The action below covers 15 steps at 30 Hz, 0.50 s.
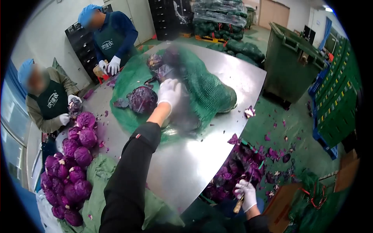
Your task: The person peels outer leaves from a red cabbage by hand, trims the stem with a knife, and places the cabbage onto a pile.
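My left hand [169, 93], in a white glove, reaches over the green mesh bag [211, 87] on the metal table. Its fingers stretch toward a dark purple cabbage [164, 73], with fingertips right at that cabbage's lower edge. Beside the wrist, on the left, lies another red cabbage [142, 99] with a loose outer leaf. Farther back on the net sit more cabbages [154, 61], partly blurred by a smear in the view. Low on the right, my gloved right hand [246, 194] is closed around the wooden handle of a knife [238, 205], its blade pointing up.
Trimmed purple cabbages [74, 178] are heaped at the table's left edge by a green sack [101, 173]. Two co-workers [48, 97] stand across the table, handling cabbages. Leaf scraps [237, 167] fill a container below right. A green bin [291, 66] and stacked crates [338, 97] stand right.
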### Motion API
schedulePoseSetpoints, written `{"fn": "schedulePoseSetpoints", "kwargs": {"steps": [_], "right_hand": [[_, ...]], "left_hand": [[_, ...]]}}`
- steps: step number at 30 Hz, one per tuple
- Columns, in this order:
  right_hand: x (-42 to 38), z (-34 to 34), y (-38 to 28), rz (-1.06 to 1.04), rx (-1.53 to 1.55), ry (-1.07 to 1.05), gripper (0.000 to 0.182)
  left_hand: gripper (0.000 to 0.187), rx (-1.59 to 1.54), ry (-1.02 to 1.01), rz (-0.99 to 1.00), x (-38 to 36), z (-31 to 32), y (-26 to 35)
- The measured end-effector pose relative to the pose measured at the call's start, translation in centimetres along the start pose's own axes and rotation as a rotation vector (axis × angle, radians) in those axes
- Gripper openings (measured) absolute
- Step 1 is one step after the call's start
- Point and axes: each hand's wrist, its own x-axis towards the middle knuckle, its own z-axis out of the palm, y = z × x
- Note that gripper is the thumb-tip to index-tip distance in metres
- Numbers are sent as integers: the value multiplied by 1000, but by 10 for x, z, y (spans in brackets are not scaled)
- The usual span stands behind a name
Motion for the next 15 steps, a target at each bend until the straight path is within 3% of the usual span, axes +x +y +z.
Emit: {"fn": "schedulePoseSetpoints", "kwargs": {"steps": [2, 3, 8, 10, 12, 15], "right_hand": [[0, 12, 2, -8, -92, -3, 22], [0, 16, 1, -23, -99, -28, 26], [-8, 72, -48, -242, -297, -29, 27], [-9, 113, -76, -281, -390, -125, 26], [15, 151, -82, -472, -578, -200, 26], [43, 233, -108, -745, -693, -372, 30]], "left_hand": [[40, 230, -99, 111, 20, 37, -27], [45, 154, -438, -77, 20, 5, 0], [26, -39, -9, 99, -45, -30, -4], [21, -23, 36, 141, -79, -48, 1], [23, -65, 52, 127, -112, -59, 12], [26, -38, -17, -34, -154, -61, 14]]}}
